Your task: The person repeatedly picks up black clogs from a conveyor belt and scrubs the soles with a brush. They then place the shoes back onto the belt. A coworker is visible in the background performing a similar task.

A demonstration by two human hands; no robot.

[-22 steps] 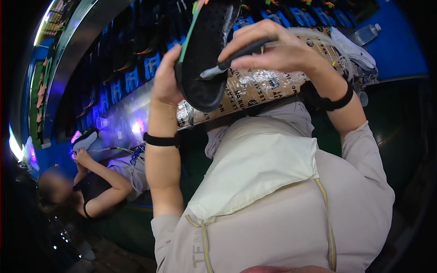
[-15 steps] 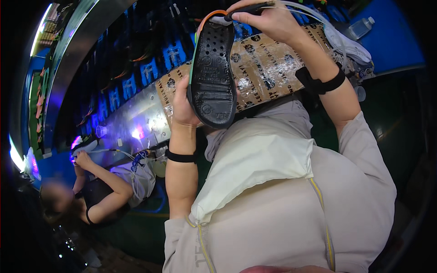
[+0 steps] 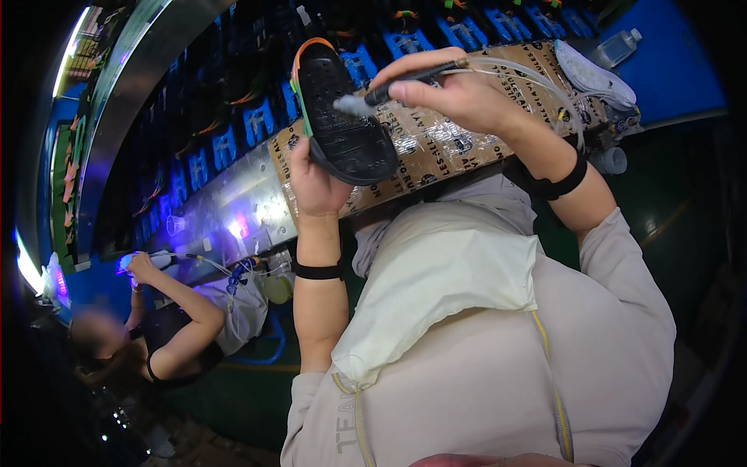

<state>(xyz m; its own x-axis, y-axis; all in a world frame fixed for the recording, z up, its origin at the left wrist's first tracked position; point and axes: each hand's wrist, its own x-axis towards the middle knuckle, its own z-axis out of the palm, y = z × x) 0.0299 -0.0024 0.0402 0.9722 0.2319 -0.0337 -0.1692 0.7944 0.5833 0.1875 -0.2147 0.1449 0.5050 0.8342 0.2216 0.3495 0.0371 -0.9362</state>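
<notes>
A black shoe sole (image 3: pixel 362 152) with an orange and green edge rests in my left hand (image 3: pixel 317 185), which grips it near its heel end. Above the bench it is held tilted, its orange toe end pointing away from me. My right hand (image 3: pixel 467 97) holds a dark-handled brush (image 3: pixel 381 95) between thumb and fingers. The pale bristles are over the middle of the sole and seem to touch it. A clear thin tube (image 3: pixel 537 74) trails from the brush's back end to the right.
Brown printed cardboard under clear film (image 3: pixel 436 152) covers the bench, with bare metal (image 3: pixel 249 202) on its left. At the right lie a white shoe-shaped piece (image 3: pixel 595 78) and a clear bottle (image 3: pixel 618 48). Blue racks (image 3: pixel 467 33) line the far side. A co-worker (image 3: pixel 183 311) sits at left.
The brush has come down from the sole's toe rim to its middle. My left hand has tipped the sole, and its toe end has moved left and nearer.
</notes>
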